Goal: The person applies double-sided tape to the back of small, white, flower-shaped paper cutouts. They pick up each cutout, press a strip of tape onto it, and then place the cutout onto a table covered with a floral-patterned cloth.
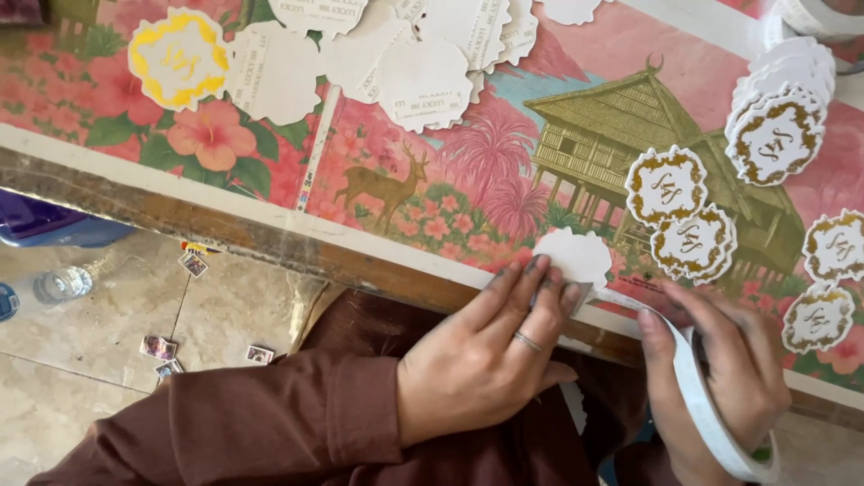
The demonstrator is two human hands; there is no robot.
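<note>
— Head view shows it well: the left hand (486, 360) lies flat, its fingers (531, 288) stretched and pressing a white scalloped card (576, 256) at the near edge of the surface (270, 238).

— And the right hand (720, 369)?

— Its fingers are closed around a roll of white tape (711, 423); a strip of tape (621, 300) runs from the roll to the card. I think the strip end sits under the left fingertips, but they cover it.

— How to do this well?

— Keep the strip tight and low, press from the middle outward, so no wrinkle stays. The card is thin paper, it bends easily; a flat hand is better than a pinch.

— What lies around?

— More cards with gold ornament (666, 184) just beside, a stack (778, 135) farther right, and white backs (423, 72) near a yellow one (178, 58). The cloth on the surface looks glossy, printed with a deer (382, 186), a wooden house (621, 126) and pink flowers (211, 135).
</note>
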